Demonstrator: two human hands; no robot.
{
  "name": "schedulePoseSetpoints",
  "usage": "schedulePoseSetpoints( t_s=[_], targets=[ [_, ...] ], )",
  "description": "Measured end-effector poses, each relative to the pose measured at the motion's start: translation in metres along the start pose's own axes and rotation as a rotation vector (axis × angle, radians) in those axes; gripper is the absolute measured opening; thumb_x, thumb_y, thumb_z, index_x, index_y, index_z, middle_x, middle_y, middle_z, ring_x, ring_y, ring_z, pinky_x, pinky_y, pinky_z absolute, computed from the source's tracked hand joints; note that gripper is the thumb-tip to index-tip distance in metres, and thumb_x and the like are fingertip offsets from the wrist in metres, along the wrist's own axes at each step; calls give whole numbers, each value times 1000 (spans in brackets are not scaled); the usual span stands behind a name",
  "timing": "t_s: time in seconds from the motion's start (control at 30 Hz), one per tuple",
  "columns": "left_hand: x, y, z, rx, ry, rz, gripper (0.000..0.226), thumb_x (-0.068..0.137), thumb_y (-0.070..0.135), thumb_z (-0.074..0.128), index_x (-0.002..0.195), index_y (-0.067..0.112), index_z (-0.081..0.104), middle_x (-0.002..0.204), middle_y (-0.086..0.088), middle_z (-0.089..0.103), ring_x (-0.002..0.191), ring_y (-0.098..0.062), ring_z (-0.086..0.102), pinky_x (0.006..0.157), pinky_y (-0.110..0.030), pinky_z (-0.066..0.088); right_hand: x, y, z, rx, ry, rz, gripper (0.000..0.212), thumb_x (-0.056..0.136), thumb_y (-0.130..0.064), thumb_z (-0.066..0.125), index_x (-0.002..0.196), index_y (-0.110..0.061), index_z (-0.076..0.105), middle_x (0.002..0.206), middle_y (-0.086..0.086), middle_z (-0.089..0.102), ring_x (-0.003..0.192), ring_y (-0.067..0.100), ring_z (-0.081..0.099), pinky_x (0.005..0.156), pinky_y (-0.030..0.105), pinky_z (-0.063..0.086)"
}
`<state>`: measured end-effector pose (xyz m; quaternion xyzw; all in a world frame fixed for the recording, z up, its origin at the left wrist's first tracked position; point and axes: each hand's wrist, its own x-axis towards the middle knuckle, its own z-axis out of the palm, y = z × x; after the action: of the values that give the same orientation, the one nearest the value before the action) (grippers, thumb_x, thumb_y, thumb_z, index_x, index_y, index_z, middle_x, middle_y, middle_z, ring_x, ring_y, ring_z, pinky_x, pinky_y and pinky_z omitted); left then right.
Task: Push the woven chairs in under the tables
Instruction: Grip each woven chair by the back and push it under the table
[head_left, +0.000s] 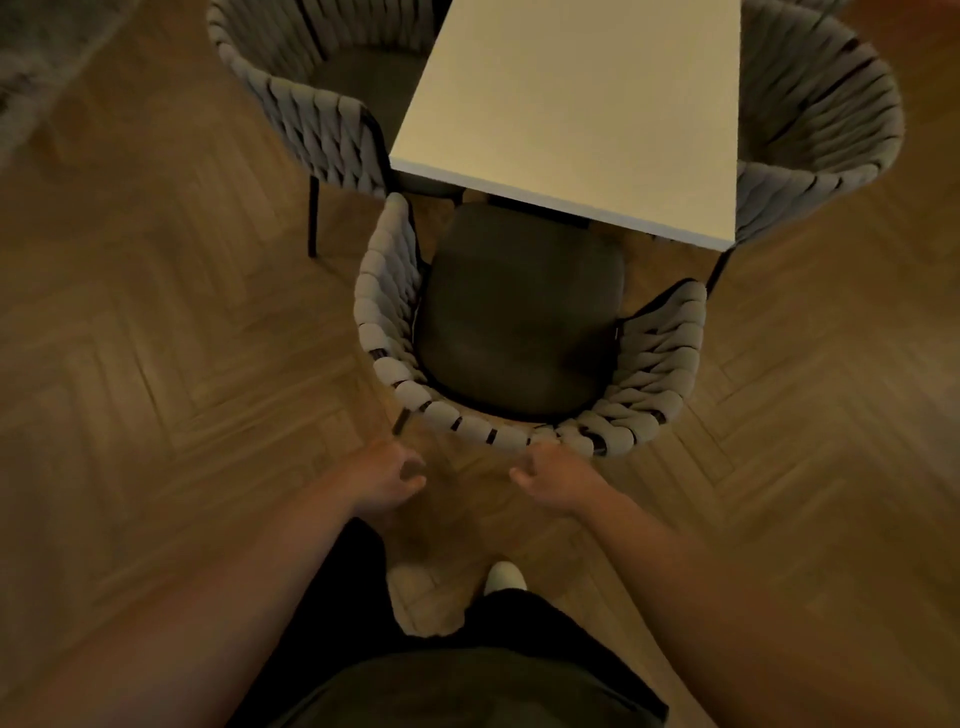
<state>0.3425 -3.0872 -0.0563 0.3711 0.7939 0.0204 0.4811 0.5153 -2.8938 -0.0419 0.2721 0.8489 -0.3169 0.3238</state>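
A woven grey chair (400, 379) with a dark seat cushion stands in front of me, its seat mostly out from under the white table (576, 109). Only the front edge of the seat lies under the tabletop. My left hand (387, 475) hovers just below the curved backrest at its left end, fingers loosely curled, holding nothing. My right hand (550, 478) is close under the backrest's middle, fingers also loosely curled and empty. Neither hand plainly touches the chair.
A second woven chair (306, 114) sits at the table's left side and a third woven chair (815, 130) at its right side. The floor is herringbone wood. My feet in light shoes (504, 574) stand just behind the near chair.
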Motion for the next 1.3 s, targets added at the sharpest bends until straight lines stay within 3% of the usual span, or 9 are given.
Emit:
schedulePoseSetpoints(
  t_s=[0.2, 0.3, 0.37, 0.53, 0.63, 0.8, 1.0, 1.17, 1.3],
  targets=[
    [-34, -92, -19, -397, 95, -76, 23, 99, 26, 62, 120, 21, 70, 124, -3, 68, 113, -17, 63, 102, -38, 49, 13, -85, 14, 160, -23, 22, 27, 104, -30, 51, 116, -14, 69, 111, 7, 70, 103, 21, 64, 91, 36, 52],
    [-50, -144, -45, -631, 174, -109, 10, 99, 18, 61, 105, 19, 69, 109, -4, 71, 102, -21, 66, 84, -27, 55, 34, -140, 18, 204, -48, 53, 25, 103, -31, 55, 114, -16, 71, 109, 5, 71, 99, 17, 64, 91, 35, 52],
    [-65, -177, -70, -783, 207, -182, 10, 102, 18, 57, 105, 17, 66, 101, -5, 69, 90, -19, 66, 68, -18, 51, 52, -181, 15, 231, -50, 68, 27, 102, -31, 55, 114, -14, 72, 112, 6, 72, 101, 18, 65, 93, 35, 51],
    [-81, -265, -124, -960, 270, -300, 19, 105, 24, 51, 113, 12, 64, 109, -6, 70, 86, -20, 64, 71, -31, 46, 99, -283, -13, 339, -12, 55, 36, 103, -28, 54, 135, -13, 61, 128, 0, 63, 117, 13, 56, 91, 25, 41],
    [-78, -304, -156, -1015, 294, -337, 26, 105, 26, 51, 121, 9, 64, 112, -7, 70, 84, -17, 63, 71, -30, 46, 140, -325, -33, 413, -41, 62, 40, 102, -31, 55, 139, -17, 56, 135, 0, 59, 122, 16, 56, 104, 34, 47],
    [-59, -355, -209, -983, 277, -389, 17, 104, 27, 53, 110, 18, 66, 115, -4, 69, 94, -19, 67, 71, -26, 48, 206, -374, -72, 477, -94, 61, 32, 102, -28, 56, 133, -19, 60, 127, 2, 64, 117, 20, 62, 106, 42, 49],
    [-9, -415, -287, -796, 208, -391, 21, 103, 26, 55, 117, 14, 65, 116, -5, 67, 88, -14, 65, 62, -19, 42, 292, -416, -122, 279, -59, 53, 35, 102, -32, 54, 132, -16, 62, 132, 3, 63, 123, 22, 58, 104, 38, 47],
    [40, -466, -393, -644, 120, -409, 34, 102, 32, 55, 128, 11, 65, 126, -9, 67, 105, -23, 65, 87, -27, 45, 359, -450, -193, 197, -91, 102, 34, 102, -32, 52, 128, -15, 65, 130, 3, 66, 122, 22, 59, 98, 28, 43],
    [82, -486, -504, -640, 236, -369, 41, 102, 36, 56, 134, 11, 61, 133, -6, 62, 120, -23, 59, 105, -31, 44, 413, -482, -257, 196, -60, 101, 32, 103, -32, 52, 125, -16, 68, 129, 3, 66, 122, 23, 59, 100, 29, 42]
  ],
)
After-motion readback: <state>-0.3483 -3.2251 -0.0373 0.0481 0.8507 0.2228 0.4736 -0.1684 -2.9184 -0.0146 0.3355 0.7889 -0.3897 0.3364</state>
